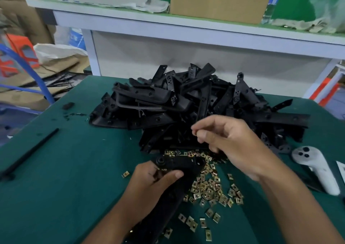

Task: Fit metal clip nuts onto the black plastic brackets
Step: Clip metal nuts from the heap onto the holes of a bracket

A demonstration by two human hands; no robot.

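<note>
**1 clip nut up, 1 bracket waiting**

The person stands over a green work mat (65, 169) with both hands busy. The left hand (149, 184) is wrapped around a long black plastic bracket (179, 166), thumb laid across its top face, pinning it low against the mat with its far end pointing toward the pile. That end carries a round boss and a hole, and holding it flat and steady looks meant to present the mounting edge to the other hand.

The right hand (229, 141) hovers above, fingers curled in, with thumb and forefinger pinching a small brass-coloured clip nut (194, 132). The nut is mostly hidden by the fingertips, so I cannot tell which way its open side faces. It is well above the held bracket and not yet touching it.

Loose clip nuts (211, 189) lie scattered just right of the bracket, within easy reach of the picking hand, which seems the reason for dumping them there. Behind them rises a tangled heap of black brackets (196, 101), presumably the stock to be worked through; from here I cannot see whether any carry nuts.

A white handheld controller (317, 169) lies at the mat's right edge, a thin black rod (31, 150) at the left, and a cardboard box (218, 2) sits on the shelf beyond.

My guess: the next move is bringing the nut down and sliding it over a bracket tab.
</note>
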